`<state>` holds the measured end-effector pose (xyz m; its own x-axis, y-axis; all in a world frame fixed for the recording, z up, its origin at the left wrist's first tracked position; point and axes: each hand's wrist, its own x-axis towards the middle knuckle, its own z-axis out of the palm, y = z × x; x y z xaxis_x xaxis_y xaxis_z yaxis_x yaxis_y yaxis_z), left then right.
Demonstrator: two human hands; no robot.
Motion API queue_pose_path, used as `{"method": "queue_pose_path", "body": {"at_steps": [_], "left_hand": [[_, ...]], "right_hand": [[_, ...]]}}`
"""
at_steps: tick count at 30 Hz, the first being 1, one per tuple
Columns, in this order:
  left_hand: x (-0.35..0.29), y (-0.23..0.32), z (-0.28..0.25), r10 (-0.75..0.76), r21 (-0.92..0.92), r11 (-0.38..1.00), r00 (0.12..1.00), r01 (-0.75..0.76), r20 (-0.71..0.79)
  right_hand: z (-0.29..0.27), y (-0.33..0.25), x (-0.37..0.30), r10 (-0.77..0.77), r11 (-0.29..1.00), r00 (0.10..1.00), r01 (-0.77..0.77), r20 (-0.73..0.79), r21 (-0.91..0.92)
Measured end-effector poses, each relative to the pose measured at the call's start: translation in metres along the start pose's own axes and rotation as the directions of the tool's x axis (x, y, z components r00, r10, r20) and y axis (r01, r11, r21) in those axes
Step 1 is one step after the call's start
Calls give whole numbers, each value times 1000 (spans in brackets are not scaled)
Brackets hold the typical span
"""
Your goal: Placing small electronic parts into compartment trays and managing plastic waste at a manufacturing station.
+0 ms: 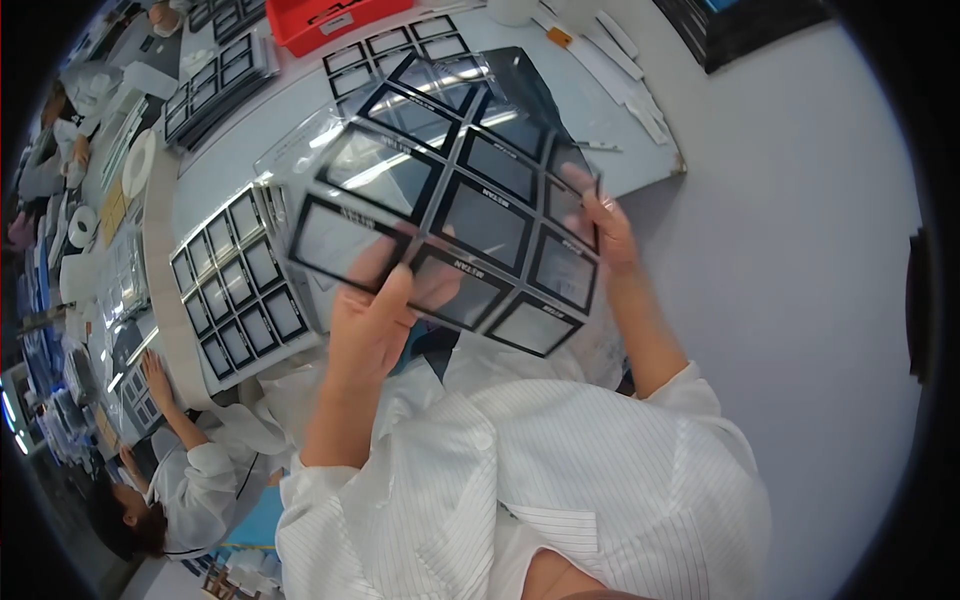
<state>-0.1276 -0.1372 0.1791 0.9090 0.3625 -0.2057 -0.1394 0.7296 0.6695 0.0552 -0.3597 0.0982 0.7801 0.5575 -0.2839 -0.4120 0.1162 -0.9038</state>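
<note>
Raised over the worktable, a clear plastic sheet printed with several black rectangular frames (486, 222) is held tilted between both hands. My left hand (368, 325) grips its near left corner, thumb on top and fingers showing blurred through the plastic beneath. At the right edge, my right hand (608, 225) pinches the same sheet, with some fingers behind it. To the left of my left hand lies a stack of similar black-framed sheets (240, 282). Behind the held sheet, a dark sheet (530, 85) and loose clear film (290, 145) are partly covered.
A red bin (330, 22) stands at the table's far side, near more framed sheets (392, 48). White strips (625, 90) lie at the far right, by the table corner (678, 165). At the lower left, a co-worker (195, 490) has a hand on another sheet.
</note>
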Motion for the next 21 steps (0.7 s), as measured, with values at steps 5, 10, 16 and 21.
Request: {"method": "queue_pose_path", "body": {"at_steps": [5, 10, 16, 21], "left_hand": [[24, -18, -101, -2, 173, 983, 948, 60, -319], [91, -50, -130, -78, 306, 924, 897, 229, -436], [197, -36, -158, 295, 732, 671, 865, 116, -407], [237, -31, -172, 386, 897, 211, 810, 388, -441]], "right_hand": [[-11, -45, 81, -87, 971, 989, 111, 119, -213], [1, -55, 216, -89, 881, 964, 194, 251, -432], [40, -47, 381, -218, 706, 941, 335, 259, -624], [48, -16, 453, -215, 615, 940, 340, 264, -711]]}}
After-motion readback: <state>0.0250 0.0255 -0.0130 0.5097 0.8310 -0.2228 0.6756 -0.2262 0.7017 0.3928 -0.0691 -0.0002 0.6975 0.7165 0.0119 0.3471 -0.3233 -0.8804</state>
